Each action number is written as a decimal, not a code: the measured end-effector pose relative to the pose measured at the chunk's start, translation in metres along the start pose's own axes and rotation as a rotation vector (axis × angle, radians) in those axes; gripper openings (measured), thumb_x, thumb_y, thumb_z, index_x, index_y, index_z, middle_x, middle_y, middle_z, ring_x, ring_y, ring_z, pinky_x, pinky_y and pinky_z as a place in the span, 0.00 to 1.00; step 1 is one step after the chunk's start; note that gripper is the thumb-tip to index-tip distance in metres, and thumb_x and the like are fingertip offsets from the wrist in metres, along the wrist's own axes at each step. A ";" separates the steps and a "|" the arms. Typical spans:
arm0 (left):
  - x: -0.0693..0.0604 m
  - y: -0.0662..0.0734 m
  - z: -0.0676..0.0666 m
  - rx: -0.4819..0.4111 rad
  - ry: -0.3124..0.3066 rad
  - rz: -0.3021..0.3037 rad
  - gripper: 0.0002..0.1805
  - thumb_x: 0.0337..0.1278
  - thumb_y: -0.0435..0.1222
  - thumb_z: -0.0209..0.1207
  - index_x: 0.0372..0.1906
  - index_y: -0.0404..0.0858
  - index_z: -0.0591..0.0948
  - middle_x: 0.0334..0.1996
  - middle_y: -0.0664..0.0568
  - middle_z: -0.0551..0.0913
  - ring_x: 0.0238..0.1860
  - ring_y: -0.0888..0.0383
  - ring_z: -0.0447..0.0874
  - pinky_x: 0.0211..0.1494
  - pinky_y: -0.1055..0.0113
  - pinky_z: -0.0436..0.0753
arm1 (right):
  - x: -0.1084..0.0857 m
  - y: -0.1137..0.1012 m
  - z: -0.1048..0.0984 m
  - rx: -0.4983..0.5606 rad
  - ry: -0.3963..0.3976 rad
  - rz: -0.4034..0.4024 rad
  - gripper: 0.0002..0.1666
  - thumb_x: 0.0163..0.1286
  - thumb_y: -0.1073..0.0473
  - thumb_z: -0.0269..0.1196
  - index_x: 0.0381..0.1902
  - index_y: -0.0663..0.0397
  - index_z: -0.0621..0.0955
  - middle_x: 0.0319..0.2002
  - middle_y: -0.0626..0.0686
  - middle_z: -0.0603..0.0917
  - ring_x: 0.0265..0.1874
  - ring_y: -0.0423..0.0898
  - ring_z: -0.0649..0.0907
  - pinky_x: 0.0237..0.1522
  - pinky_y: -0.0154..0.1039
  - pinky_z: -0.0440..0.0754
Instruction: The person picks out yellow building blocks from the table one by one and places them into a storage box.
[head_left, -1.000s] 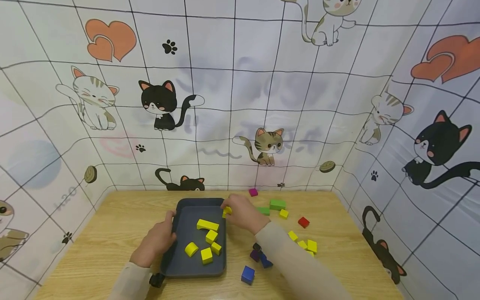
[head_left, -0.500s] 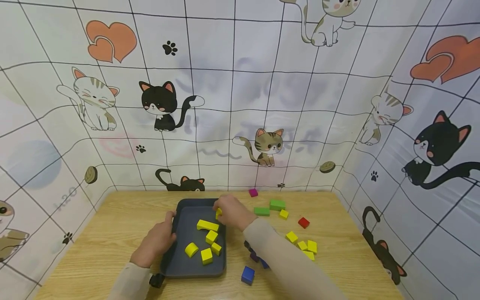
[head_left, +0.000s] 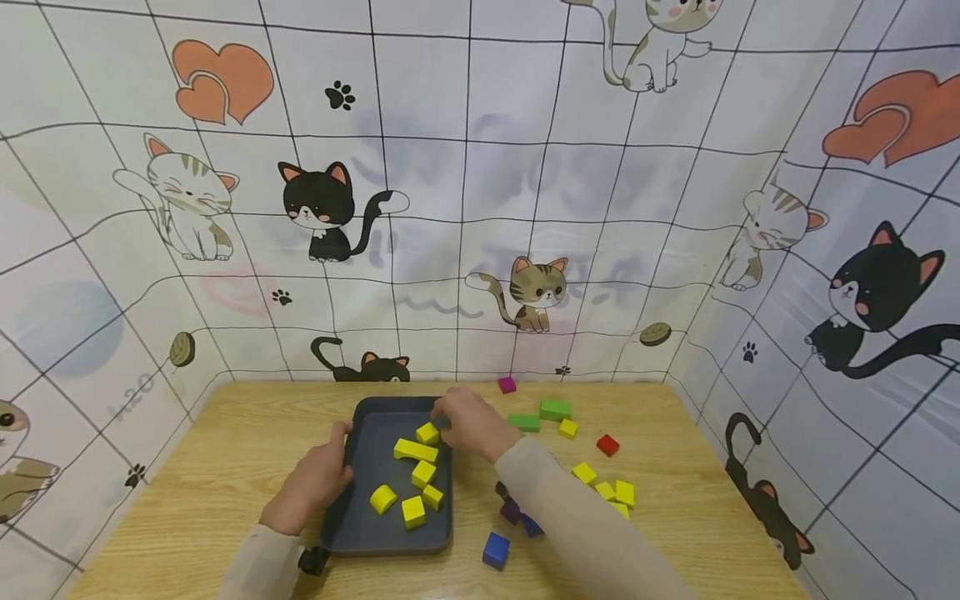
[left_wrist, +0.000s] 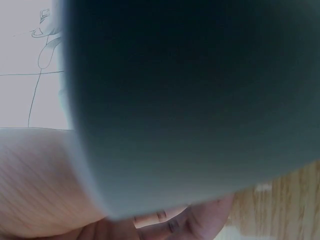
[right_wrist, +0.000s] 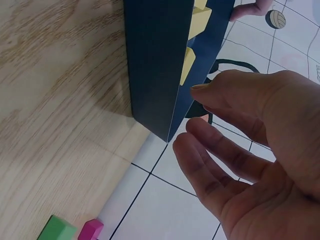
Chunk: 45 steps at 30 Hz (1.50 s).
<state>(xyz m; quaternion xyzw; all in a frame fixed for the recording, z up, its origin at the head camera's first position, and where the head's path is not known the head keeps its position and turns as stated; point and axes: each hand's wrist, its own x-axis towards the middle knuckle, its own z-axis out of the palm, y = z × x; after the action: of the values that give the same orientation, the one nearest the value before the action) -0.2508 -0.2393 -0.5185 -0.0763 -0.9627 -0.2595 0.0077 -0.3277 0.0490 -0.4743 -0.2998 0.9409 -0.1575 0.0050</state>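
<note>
A dark grey tray point(head_left: 360, 467) lies on the table with several yellow blocks in it. My left hand point(head_left: 313, 482) holds its left rim; in the left wrist view the tray's wall point(left_wrist: 190, 110) covers most of the picture and hides part of the fingers. My right hand point(head_left: 476, 423) is over the far right rim, beside a yellow cube point(head_left: 427, 432) inside the tray. In the right wrist view the right hand's thumb and fingers point(right_wrist: 195, 155) stand apart with nothing between them. A long yellow block point(head_left: 416, 450) lies just nearer than that cube.
Right of the tray are a blue cube point(head_left: 496, 551), a purple block point(head_left: 511, 511), green blocks point(head_left: 555, 409), a red cube point(head_left: 607, 445), a magenta cube point(head_left: 507, 385) and several yellow blocks point(head_left: 624, 493). A printed cat curtain point(head_left: 465, 208) hangs behind the table.
My right hand moved left over the tray's rim with a yellow cube, let it go inside at the far right, then drew slightly back right. The left hand stayed put.
</note>
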 end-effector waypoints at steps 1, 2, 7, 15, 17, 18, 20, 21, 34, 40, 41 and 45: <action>0.000 0.000 0.000 0.001 0.000 -0.001 0.38 0.71 0.24 0.65 0.80 0.25 0.64 0.27 0.47 0.81 0.24 0.52 0.75 0.30 0.58 0.75 | -0.002 0.001 -0.001 0.003 0.008 0.000 0.19 0.75 0.65 0.79 0.62 0.55 0.94 0.58 0.54 0.94 0.59 0.50 0.92 0.66 0.45 0.93; 0.000 0.000 -0.001 0.001 -0.001 -0.001 0.38 0.71 0.24 0.65 0.80 0.25 0.64 0.27 0.47 0.80 0.25 0.52 0.75 0.30 0.59 0.75 | -0.004 0.003 -0.001 0.007 0.017 -0.001 0.19 0.75 0.65 0.79 0.62 0.56 0.94 0.58 0.55 0.94 0.58 0.51 0.92 0.65 0.45 0.93; 0.000 0.001 -0.001 -0.004 0.004 -0.003 0.38 0.71 0.24 0.65 0.80 0.25 0.64 0.27 0.47 0.81 0.25 0.52 0.75 0.31 0.58 0.75 | -0.013 0.017 -0.002 0.004 0.066 -0.001 0.19 0.74 0.65 0.79 0.61 0.59 0.94 0.57 0.58 0.94 0.57 0.54 0.92 0.63 0.50 0.94; -0.001 0.000 0.000 -0.002 0.005 -0.001 0.37 0.71 0.24 0.66 0.80 0.26 0.65 0.28 0.45 0.83 0.25 0.51 0.75 0.31 0.58 0.76 | -0.036 0.059 -0.008 0.065 0.097 0.047 0.18 0.75 0.66 0.78 0.60 0.62 0.93 0.57 0.63 0.94 0.57 0.60 0.91 0.63 0.59 0.93; -0.001 0.001 0.000 0.001 0.006 -0.001 0.37 0.70 0.24 0.66 0.79 0.26 0.65 0.28 0.45 0.83 0.26 0.51 0.76 0.31 0.57 0.77 | -0.042 0.072 -0.010 0.079 0.085 0.088 0.18 0.76 0.65 0.77 0.61 0.63 0.92 0.59 0.64 0.93 0.59 0.61 0.91 0.65 0.59 0.93; -0.001 0.001 0.001 0.003 0.006 -0.001 0.37 0.70 0.24 0.66 0.79 0.26 0.65 0.28 0.45 0.83 0.26 0.51 0.76 0.31 0.57 0.77 | -0.044 0.078 -0.011 0.085 0.078 0.108 0.18 0.77 0.65 0.76 0.62 0.63 0.92 0.60 0.64 0.93 0.61 0.61 0.91 0.66 0.59 0.92; -0.001 0.001 0.001 0.003 0.005 -0.004 0.37 0.70 0.24 0.66 0.79 0.26 0.65 0.28 0.45 0.83 0.26 0.51 0.76 0.31 0.58 0.77 | -0.050 0.089 -0.014 0.090 0.069 0.148 0.19 0.78 0.64 0.76 0.64 0.63 0.91 0.62 0.64 0.93 0.62 0.61 0.91 0.67 0.59 0.92; -0.001 0.001 0.000 0.001 0.005 -0.005 0.37 0.71 0.24 0.66 0.80 0.26 0.65 0.28 0.45 0.83 0.26 0.51 0.76 0.31 0.58 0.77 | -0.053 0.094 -0.015 0.087 0.065 0.167 0.20 0.79 0.64 0.76 0.65 0.63 0.91 0.62 0.63 0.93 0.63 0.61 0.91 0.68 0.59 0.92; -0.002 0.003 -0.002 -0.003 -0.012 -0.019 0.36 0.72 0.24 0.65 0.79 0.25 0.64 0.27 0.46 0.80 0.25 0.51 0.75 0.30 0.59 0.76 | -0.083 0.139 -0.030 0.048 0.081 0.271 0.17 0.75 0.64 0.78 0.60 0.62 0.93 0.59 0.61 0.95 0.61 0.60 0.92 0.70 0.61 0.91; 0.001 0.001 -0.003 -0.016 -0.032 -0.023 0.37 0.73 0.25 0.65 0.80 0.26 0.63 0.23 0.47 0.76 0.23 0.51 0.73 0.30 0.59 0.74 | -0.091 0.148 -0.034 0.037 0.069 0.297 0.15 0.75 0.66 0.78 0.57 0.61 0.94 0.56 0.61 0.94 0.56 0.58 0.92 0.68 0.60 0.92; 0.002 0.000 -0.003 -0.025 -0.036 -0.023 0.37 0.73 0.25 0.64 0.80 0.26 0.63 0.23 0.48 0.76 0.23 0.51 0.73 0.30 0.59 0.74 | -0.092 0.149 -0.034 0.034 0.068 0.309 0.15 0.74 0.66 0.78 0.57 0.62 0.94 0.55 0.61 0.94 0.55 0.57 0.91 0.68 0.60 0.92; 0.004 -0.009 0.000 -0.040 -0.032 0.024 0.36 0.71 0.24 0.63 0.79 0.26 0.62 0.22 0.49 0.74 0.21 0.53 0.72 0.28 0.59 0.74 | -0.094 0.154 -0.035 0.029 0.046 0.337 0.14 0.74 0.68 0.77 0.56 0.62 0.94 0.55 0.61 0.94 0.55 0.55 0.91 0.68 0.59 0.92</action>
<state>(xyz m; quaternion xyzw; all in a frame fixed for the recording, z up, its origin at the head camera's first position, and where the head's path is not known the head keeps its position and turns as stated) -0.2559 -0.2467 -0.5228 -0.0921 -0.9563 -0.2774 -0.0059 -0.3407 0.2315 -0.4950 -0.1337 0.9754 -0.1748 0.0141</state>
